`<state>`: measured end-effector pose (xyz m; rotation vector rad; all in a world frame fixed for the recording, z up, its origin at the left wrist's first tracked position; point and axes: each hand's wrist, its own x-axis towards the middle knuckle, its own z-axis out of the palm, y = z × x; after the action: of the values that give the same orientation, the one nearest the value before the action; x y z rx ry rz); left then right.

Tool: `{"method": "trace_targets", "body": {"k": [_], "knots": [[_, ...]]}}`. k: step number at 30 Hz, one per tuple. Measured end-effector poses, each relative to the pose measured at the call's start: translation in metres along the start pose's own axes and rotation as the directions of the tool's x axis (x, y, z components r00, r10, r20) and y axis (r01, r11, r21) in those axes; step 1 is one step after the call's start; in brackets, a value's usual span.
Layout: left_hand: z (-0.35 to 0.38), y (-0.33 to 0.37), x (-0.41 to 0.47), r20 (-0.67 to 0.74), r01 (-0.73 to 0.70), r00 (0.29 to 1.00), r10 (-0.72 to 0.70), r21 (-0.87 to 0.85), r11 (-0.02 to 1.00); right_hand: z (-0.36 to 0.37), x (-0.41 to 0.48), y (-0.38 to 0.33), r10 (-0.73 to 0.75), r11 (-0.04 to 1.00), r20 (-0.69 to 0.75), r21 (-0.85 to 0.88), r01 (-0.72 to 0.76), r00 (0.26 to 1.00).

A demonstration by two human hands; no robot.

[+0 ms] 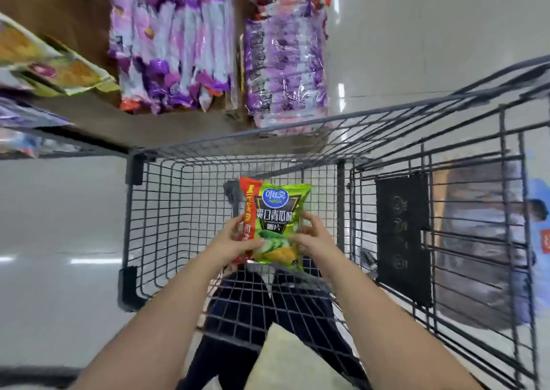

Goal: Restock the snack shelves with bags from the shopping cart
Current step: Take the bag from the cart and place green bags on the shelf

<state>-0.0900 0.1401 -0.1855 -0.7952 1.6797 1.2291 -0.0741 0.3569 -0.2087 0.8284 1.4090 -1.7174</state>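
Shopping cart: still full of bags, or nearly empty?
Nearly empty: only the green chip bag, gripped by left hand and right hand, shows inside the shopping cart; bare mesh elsewhere.

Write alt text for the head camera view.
The person's left hand and right hand hold a green chip bag inside a wire shopping cart. Purple snack bags stand on the shelf beyond it.

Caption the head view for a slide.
Left hand and right hand hold a green chip bag in the wire cart.
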Motion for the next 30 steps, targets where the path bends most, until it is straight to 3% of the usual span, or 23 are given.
{"method": "trace_targets", "body": {"k": [5,8,13,19,30], "knots": [[-0.066,-0.027,-0.071,-0.190,-0.135,0.978,0.085,-0.267,0.954,0.071,-0.028,-0.036,-0.105,0.988,0.166,-0.096,0.122,0.980],[-0.103,-0.043,-0.106,-0.296,-0.287,0.940,0.168,-0.424,0.859,0.129,-0.045,-0.058,-0.196,0.966,0.225,-0.125,0.227,0.954],[-0.165,-0.077,-0.162,-0.495,-0.489,0.842,0.217,-0.527,0.696,0.238,-0.074,-0.069,-0.317,0.911,0.301,-0.168,0.377,0.900],[-0.272,-0.160,-0.232,-0.621,-0.619,0.756,0.208,-0.576,0.534,0.393,-0.119,-0.038,-0.446,0.807,0.392,-0.212,0.551,0.805],[-0.470,-0.321,-0.335,-0.844,-0.809,0.533,0.058,-0.488,0.328,0.680,-0.184,0.047,-0.474,0.714,0.598,-0.168,0.680,0.646]]}}
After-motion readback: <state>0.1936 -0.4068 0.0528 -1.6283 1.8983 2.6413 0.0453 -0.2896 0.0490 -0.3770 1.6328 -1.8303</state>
